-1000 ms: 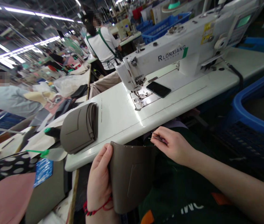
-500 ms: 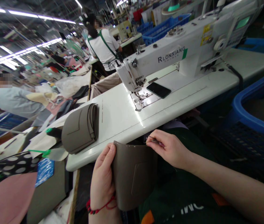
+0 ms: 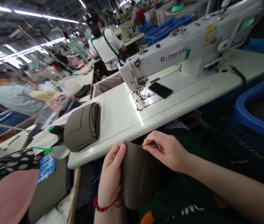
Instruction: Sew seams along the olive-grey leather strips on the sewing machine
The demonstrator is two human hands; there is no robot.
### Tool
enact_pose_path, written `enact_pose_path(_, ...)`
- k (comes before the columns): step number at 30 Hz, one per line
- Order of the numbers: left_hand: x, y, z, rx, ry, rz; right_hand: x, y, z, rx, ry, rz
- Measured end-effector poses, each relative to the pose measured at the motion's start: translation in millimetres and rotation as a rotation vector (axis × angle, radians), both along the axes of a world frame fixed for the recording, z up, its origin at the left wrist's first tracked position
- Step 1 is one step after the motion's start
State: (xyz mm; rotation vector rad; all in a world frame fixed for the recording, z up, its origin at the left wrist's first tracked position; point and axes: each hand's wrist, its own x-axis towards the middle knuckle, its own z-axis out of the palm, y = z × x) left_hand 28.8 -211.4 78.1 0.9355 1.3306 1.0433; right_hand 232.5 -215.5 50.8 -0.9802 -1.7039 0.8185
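My left hand [image 3: 113,166], a red and black bracelet at its wrist, grips the left edge of a curved grey-brown leather panel [image 3: 139,177]. The thumb lies on the panel's near face, which carries a stitched line. At the panel's top edge my right hand [image 3: 162,149] is closed around a small slim dark tool [image 3: 154,145], mostly hidden by the fingers; its kind is unclear. Its fingertips meet the edge, where small pale thread bits show. On the sewing table [image 3: 117,119] to the left lies a folded stack of similar panels [image 3: 81,127].
A white sewing machine [image 3: 174,54] stands on the table, with a black phone [image 3: 160,90] beside its needle. A blue basket [image 3: 246,109] is at the right. Fabric pieces [image 3: 12,193] and a green-topped thread cone [image 3: 55,130] lie left. Two people sit beyond.
My left hand has shifted right with the panel, which is turned a little more. My right hand has moved slightly left along the top edge, bringing the hands closer together.
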Motion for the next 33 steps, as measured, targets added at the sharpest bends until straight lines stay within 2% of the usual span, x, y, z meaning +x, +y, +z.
enact_pose_path(5, 4.1, -0.9, -0.5, 0.038, 0.099, -0.082, 10.2, 1.1, 2.7, -0.032, -0.01, -0.137)
enact_pose_path(11, 11.4, -2.5, -3.2, 0.084, 0.181, -0.164, 7.2, -0.9, -2.2, 0.033, -0.094, -0.039)
enact_pose_path(18, 13.1, -3.1, -4.5, 0.079, 0.23, -0.237, 17.0, -1.0, 0.1, -0.035, -0.085, -0.175)
enact_pose_path(27, 13.9, -4.1, -3.8, 0.118, 0.297, -0.28, 14.9, -4.7, -1.5, -0.002, -0.227, -0.059)
enact_pose_path(33, 16.9, -4.3, -5.9, 0.126, 0.315, -0.301, 21.3, -3.9, 6.9, -0.036, -0.118, -0.172)
